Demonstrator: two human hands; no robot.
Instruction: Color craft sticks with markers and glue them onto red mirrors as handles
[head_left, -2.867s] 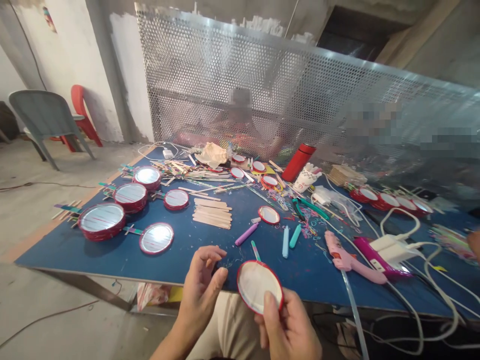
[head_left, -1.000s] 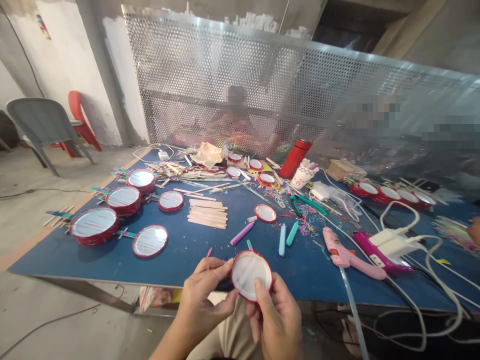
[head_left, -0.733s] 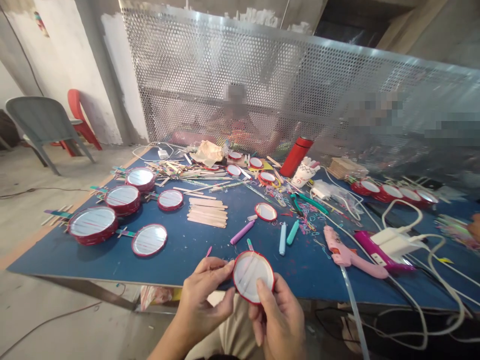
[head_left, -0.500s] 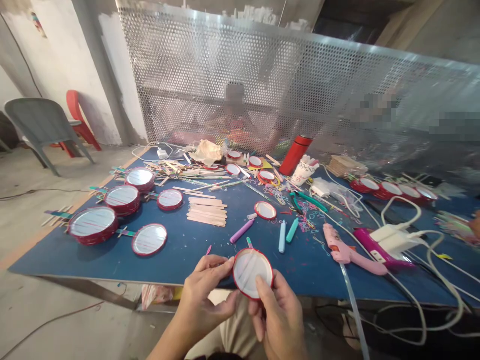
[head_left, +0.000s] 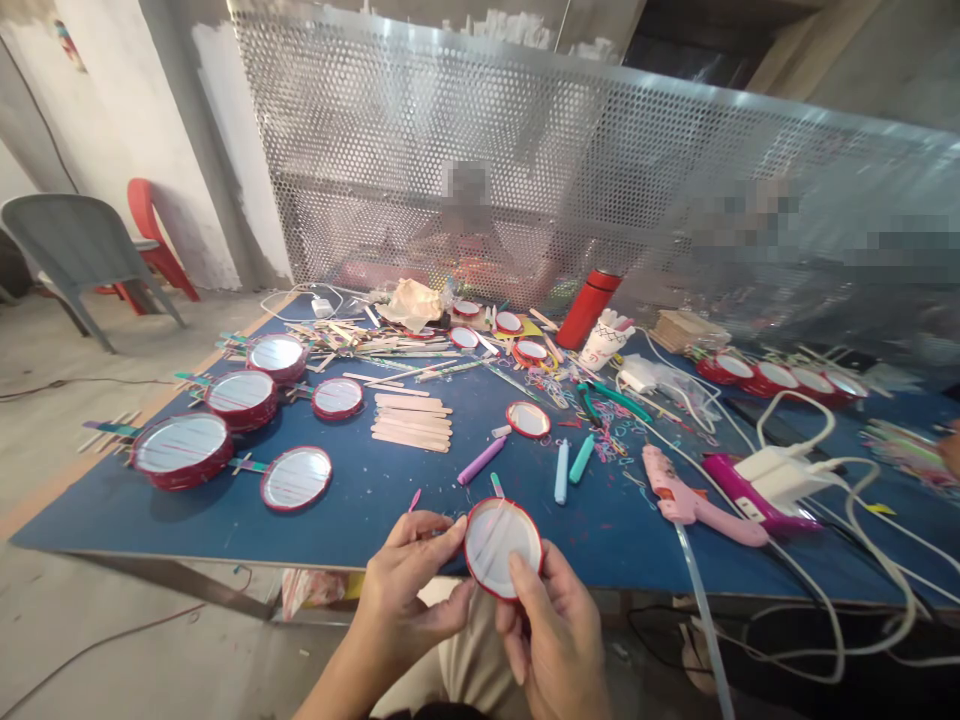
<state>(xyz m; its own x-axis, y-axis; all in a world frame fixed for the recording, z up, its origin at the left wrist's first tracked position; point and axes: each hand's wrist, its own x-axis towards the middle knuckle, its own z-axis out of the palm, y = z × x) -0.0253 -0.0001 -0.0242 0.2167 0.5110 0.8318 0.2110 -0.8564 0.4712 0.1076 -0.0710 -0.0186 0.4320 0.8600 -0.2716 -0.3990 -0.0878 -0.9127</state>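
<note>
My right hand (head_left: 551, 625) grips a small white-faced disc (head_left: 501, 550) with a red rim, its thumb pressed on the face. Purplish streaks cross that face. At the disc's left edge, my left hand (head_left: 420, 575) has its index fingertip on the rim and its thumb just below; the other fingers are curled. A green tip (head_left: 497, 485) shows above the disc; whether it is joined to it I cannot tell. Beside my left fingers a thin pink tip (head_left: 415, 499) sticks up, its lower part hidden.
Banjo-shaped pieces (head_left: 184, 445) with red rims stand at left, beside a row of wooden craft sticks (head_left: 412, 422). Markers (head_left: 482, 460), pliers (head_left: 615, 398), small rubber bands (head_left: 611, 425), a red flask (head_left: 589, 308), a pink glue gun (head_left: 697, 500) and a corded power strip (head_left: 765, 495) lie around.
The whole view has shifted very slightly. Both hands keep the same grip on the disc, and nothing else has visibly moved.
</note>
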